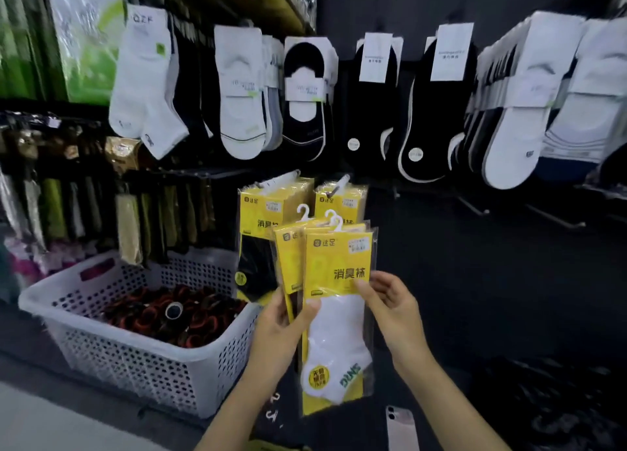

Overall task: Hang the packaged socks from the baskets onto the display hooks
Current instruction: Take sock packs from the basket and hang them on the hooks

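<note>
**Hands.** The left hand [281, 328] grips a fan of sock packs [291, 264] at the lower part. Its thumb lies across the face of the front pack [339, 318] and its fingers are behind the stack. The right hand [390, 309] pinches the front pack's R edge, thumb on the yellow card, fingers curled at the edge. The hands are near each other w/ the front pack between them.

**Sock packs.** Held upright in front of the display, just right of the basket [135, 365]. Three white plastic hangers [303, 212] show at the top of the fan; none sits on a hook. Front pack: yellow card, white sock in a clear pkg.

**Hung packs.** Two batches of the same yellow packs [268, 209] hang just behind the fan. The L batch shows a black sock.

**Basket.** White, perforated, standing on the counter [475, 331] left of the hands. It holds dark rolled socks w/ orange-red bands [163, 311].

**Display wall.** The upper row carries white and black socks [237, 94] on card hangers. Bare hooks [556, 218] stick out at lower R, well apart from the fan.

**Misc.** A phone [402, 427] lies camera side up on the counter, between the forearms.
</note>
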The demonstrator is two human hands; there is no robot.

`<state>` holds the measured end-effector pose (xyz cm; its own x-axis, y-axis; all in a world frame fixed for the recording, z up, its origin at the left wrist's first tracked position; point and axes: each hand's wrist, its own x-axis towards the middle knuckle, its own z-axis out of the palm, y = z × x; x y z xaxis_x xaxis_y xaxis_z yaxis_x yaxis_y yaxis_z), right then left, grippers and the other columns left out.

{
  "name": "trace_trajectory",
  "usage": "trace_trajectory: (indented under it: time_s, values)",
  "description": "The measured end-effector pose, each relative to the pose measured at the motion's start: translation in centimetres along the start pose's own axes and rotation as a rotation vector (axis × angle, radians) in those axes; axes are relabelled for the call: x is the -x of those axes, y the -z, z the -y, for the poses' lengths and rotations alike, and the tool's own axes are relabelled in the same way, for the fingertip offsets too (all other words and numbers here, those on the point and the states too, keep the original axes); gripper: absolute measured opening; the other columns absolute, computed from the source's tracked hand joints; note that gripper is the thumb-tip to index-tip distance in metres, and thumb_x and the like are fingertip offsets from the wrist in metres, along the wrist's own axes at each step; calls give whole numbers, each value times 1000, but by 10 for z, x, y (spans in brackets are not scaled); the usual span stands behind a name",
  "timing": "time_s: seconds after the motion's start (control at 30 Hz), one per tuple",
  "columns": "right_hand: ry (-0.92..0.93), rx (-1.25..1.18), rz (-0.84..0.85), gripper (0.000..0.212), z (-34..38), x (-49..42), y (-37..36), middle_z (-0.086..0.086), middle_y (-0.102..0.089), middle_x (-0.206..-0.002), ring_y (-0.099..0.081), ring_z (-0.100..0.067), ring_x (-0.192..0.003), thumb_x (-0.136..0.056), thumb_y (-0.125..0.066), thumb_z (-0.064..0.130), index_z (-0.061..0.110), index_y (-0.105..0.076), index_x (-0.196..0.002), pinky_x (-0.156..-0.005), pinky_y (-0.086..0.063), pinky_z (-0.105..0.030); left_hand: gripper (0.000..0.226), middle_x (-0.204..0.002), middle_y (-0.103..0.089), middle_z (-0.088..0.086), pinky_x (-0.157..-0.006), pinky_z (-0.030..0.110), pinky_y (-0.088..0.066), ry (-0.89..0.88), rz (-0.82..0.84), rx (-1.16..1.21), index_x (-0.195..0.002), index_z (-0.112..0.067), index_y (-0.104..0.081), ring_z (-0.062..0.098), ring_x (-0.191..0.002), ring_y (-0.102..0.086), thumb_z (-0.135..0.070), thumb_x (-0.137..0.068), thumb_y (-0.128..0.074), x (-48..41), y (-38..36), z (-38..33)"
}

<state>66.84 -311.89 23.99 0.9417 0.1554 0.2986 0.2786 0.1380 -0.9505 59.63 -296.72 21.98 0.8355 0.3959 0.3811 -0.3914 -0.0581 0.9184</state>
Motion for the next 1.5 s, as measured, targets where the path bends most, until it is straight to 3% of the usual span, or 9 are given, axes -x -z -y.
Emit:
trace_trajectory:
  time_s: [0.2, 0.4, 0.6, 0.77, 0.87, 1.0, 1.23, 1.4, 1.5]
  values:
    - [-62, -94, 77, 27, 6, -17, -22, -7, -67, -76, -62, -16, -72, -82, -69, 27, 2, -60, -78, -69, -50, -27, 39, -83, -74, -13, -57, 6, -47, 19, -137, 2, -94, -22, -67, -1, -74, -69, -43, -62, -75, -22, 13, -3]
    - [-109, -159, 18, 14, -5, -39, -28, -8, -76, -91, -72, -19, -82, -90, -62, 20, 7, -67, -91, -74, -57, -33, 29, -60, -61, -7, -48, 6, -40, -22, -233, -43, -86, -22, -66, 4, -56, -57, -49, -76, -59, -42, 31, 6]
    - [-97, -120, -101, 10, -7, -82, -26, -8, -75, -93, -72, -23, -87, -91, -63, 20, 11, -67, -92, -79, -58, -39, 14, -68, -60, -27, -70, 17, -40, -23, -396, -127, -84, -44, -54, -18, -69, -54, -55, -77, -58, -61, 63, 10]
    - [-93, -22, -108, 12, -15, -108, -41, -16, -73, -96, -67, -36, -99, -90, -65, 18, 7, -67, -91, -93, -51, -54, 49, -55, -52, -10, -64, 29, -41, -93, -459, -156, -95, -15, -65, 0, -55, -51, -60, -78, -56, -67, 87, 12]
    - [-131, -28, -162, 15, -25, -123, -50, -22, -70, -99, -67, -34, -94, -89, -65, 17, 2, -66, -91, -92, -50, -53, 40, -57, -51, -4, -61, 27, -40, -93, -486, -171, -70, -21, -56, 8, -57, -51, -60, -76, -55, -67, 91, 8]
    - [-257, -55, -230, 16, -37, -145, -57, -13, -71, -97, -68, -29, -92, -85, -71, 24, 9, -66, -82, -86, -55, -44, 49, -68, -57, 1, -65, 28, -43, -78, -466, -157, -81, -10, -59, 12, -67, -55, -59, -77, -56, -65, 92, 6]
    - [-332, 32, -475, 27, -57, -144, -42, -14, -66, -111, -60, -22, -91, -85, -71, 14, 3, -63, -109, -86, -53, -36, 38, -49, -49, -12, -61, 28, -39, -62, -455, -116, -62, -21, -46, -2, -49, -48, -54, -77, -58, -59, 87, 2]
    - [-295, 5, -96, 21, -27, -95, -56, -9, -65, -104, -64, -21, -94, -95, -57, 27, 10, -62, -107, -82, -54, -32, 50, -75, -62, 11, -70, 28, -48, -7, -392, -67, -76, -12, -57, 16, -70, -60, -62, -72, -60, -58, 81, 6]
    - [-222, 9, 189, 25, -4, -63, -73, -4, -69, -101, -66, -15, -90, -96, -53, 34, 14, -64, -106, -73, -55, -23, 39, -77, -71, 3, -73, 35, -52, 38, -340, -41, -74, -24, -65, 17, -76, -67, -63, -66, -64, -56, 69, 6]
